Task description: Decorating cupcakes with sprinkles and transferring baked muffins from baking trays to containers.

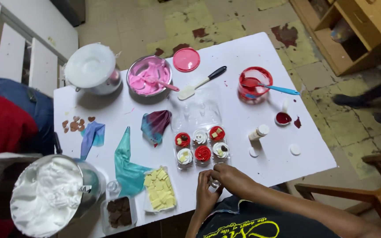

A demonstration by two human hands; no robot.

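The person wears a black T-shirt point(261, 224) with yellow print across it, both forearms bare, no gloves or rings showing.

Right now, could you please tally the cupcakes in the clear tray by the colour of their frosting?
Red-frosted cupcakes: 3
White-frosted cupcakes: 3
Total: 6 cupcakes in the clear plastic tray, two rows of three.
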